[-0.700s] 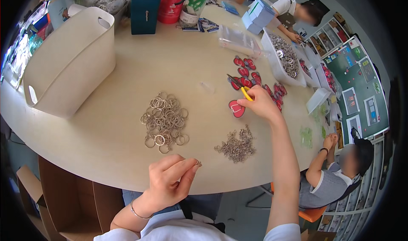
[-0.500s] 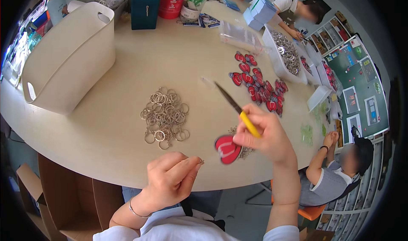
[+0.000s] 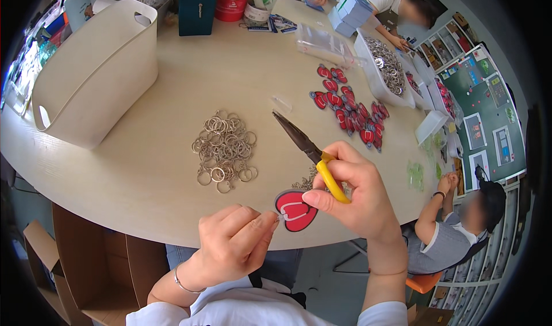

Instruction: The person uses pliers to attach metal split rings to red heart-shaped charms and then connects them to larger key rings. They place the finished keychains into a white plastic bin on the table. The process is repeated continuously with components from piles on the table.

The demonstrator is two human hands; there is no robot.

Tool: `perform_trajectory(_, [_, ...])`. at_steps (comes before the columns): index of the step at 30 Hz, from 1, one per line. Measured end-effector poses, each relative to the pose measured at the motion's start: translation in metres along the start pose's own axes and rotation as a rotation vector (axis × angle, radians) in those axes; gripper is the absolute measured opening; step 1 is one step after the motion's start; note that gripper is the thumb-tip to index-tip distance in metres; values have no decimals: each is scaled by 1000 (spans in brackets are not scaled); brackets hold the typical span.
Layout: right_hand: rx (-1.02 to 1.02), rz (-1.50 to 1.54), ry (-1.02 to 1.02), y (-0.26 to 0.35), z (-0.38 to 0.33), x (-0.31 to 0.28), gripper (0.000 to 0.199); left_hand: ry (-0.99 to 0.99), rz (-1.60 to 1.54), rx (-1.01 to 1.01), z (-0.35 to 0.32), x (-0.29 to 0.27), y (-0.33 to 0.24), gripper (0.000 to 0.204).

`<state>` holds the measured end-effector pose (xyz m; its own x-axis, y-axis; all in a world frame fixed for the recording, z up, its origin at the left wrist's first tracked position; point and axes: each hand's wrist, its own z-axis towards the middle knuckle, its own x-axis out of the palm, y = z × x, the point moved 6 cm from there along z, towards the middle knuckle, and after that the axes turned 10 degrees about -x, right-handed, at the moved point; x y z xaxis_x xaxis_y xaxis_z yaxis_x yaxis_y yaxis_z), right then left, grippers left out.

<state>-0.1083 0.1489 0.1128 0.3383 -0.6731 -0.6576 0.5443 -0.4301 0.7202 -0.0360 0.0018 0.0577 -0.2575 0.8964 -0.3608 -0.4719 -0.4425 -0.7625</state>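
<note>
My right hand (image 3: 359, 196) grips long-nosed pliers (image 3: 310, 147) with yellow handles, their dark jaws pointing up and left. Under that thumb, the same hand also holds a red heart-shaped charm (image 3: 296, 212) with a dark rim and a pale curved mark. My left hand (image 3: 236, 237) is pinched closed at the charm's left edge. A tiny metal piece shows at its fingertips; its exact kind is too small to make out. Partly hidden behind my right hand lies a pile of small metal fittings (image 3: 305, 183). Left of the pliers is a heap of split key rings (image 3: 225, 147).
Several red charms (image 3: 351, 110) lie loose at the right. Beyond them stand a white bin of metal rings (image 3: 384, 67) and clear plastic bags (image 3: 325, 45). A tall cream tub (image 3: 95, 78) occupies the left. Two co-workers sit along the far and right sides.
My right hand has brought the charm left and down to my left fingertips. The pliers have turned, showing their jaws more broadly. A co-worker's hand at the top has come further into view.
</note>
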Motion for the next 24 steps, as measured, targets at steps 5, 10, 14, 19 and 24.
perform_trajectory(5, [-56,-213,-56,17,-1,1,22,-18,187,88,-2,2,-5,21])
perform_trajectory(10, [36,-243,42,15,-1,4,22,-60,87,38,-4,-3,0,20])
perform_trajectory(14, [201,-47,226,-15,-16,16,19,-11,-72,-60,0,-4,7,16])
perform_trajectory(19, [157,180,199,-21,-34,17,24,83,-147,-125,6,-13,21,20])
perform_trajectory(24, [-113,-31,159,-12,-46,4,33,97,-92,-16,11,-18,21,25])
